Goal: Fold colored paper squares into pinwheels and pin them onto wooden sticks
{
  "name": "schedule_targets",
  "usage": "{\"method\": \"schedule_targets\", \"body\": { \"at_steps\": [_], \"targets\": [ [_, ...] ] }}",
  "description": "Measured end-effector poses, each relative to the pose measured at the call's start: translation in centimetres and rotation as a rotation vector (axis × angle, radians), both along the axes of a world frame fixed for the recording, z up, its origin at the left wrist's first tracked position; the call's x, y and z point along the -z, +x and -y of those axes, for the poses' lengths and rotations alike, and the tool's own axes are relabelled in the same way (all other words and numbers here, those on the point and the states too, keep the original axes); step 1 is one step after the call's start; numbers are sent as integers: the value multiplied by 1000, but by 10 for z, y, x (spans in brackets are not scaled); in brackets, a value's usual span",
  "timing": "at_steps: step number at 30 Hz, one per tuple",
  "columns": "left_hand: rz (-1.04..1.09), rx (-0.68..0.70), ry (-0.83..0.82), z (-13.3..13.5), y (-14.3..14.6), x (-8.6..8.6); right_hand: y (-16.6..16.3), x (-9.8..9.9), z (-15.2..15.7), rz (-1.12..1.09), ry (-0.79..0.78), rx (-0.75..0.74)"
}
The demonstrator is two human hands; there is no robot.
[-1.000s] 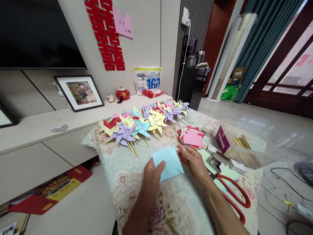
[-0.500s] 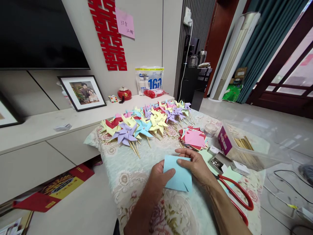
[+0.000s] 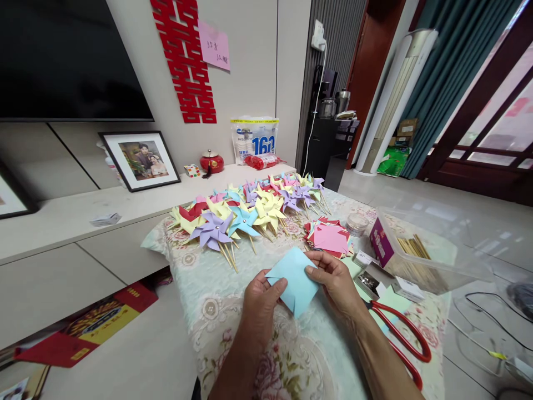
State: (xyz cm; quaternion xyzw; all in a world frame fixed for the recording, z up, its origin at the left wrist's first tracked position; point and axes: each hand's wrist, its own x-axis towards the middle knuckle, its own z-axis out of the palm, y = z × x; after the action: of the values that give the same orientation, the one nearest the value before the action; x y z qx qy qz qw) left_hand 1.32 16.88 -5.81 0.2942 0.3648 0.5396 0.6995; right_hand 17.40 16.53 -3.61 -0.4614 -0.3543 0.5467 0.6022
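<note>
A light blue paper square (image 3: 295, 280) is held above the table, turned so one corner points toward me; cuts show at its corners. My left hand (image 3: 263, 297) pinches its left corner, thumb on top. My right hand (image 3: 331, 276) grips the right corner between thumb and fingers. Just beyond lies a stack of coloured paper squares (image 3: 331, 238), pink on top. Red-handled scissors (image 3: 402, 328) rest by my right forearm, their blades partly hidden. A small open box of metal fasteners (image 3: 372, 279) sits right of my right hand.
Several finished paper pinwheels (image 3: 245, 219) on sticks cover the table's far left. A clear plastic bin (image 3: 453, 266) with wooden sticks (image 3: 416, 250) stands at the right. Near it are a round tub (image 3: 357, 223) and a small white box (image 3: 408, 288). A floral tablecloth (image 3: 225, 328) covers the table.
The blue square has been rotated from edge-on to corner toward me and raised slightly. Both hands have shifted their hold to its left and right corners.
</note>
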Motion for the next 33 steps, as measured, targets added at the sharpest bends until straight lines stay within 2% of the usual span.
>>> {"method": "schedule_targets", "body": {
  "at_steps": [7,13,18,22,26,30,33],
  "targets": [
    [49,-188,-49,0,-1,-9,-1,-3,4,94,-41,-197],
    [199,-136,-121,-2,-3,-16,-3,2,0,-14,-78,-56],
    [179,-163,-108,0,-1,-16,-4,3,-2,-77,-43,17],
    [91,-138,-17,3,1,-14,-5,0,-2,-109,-37,58],
    [50,-132,21,3,1,-12,-3,-2,-2,-89,-31,64],
    [84,-129,-24,2,0,-11,0,-2,-1,-78,-44,4],
    [77,-88,8,3,0,-12,3,-2,-1,-28,-49,-32]
  ]
}}
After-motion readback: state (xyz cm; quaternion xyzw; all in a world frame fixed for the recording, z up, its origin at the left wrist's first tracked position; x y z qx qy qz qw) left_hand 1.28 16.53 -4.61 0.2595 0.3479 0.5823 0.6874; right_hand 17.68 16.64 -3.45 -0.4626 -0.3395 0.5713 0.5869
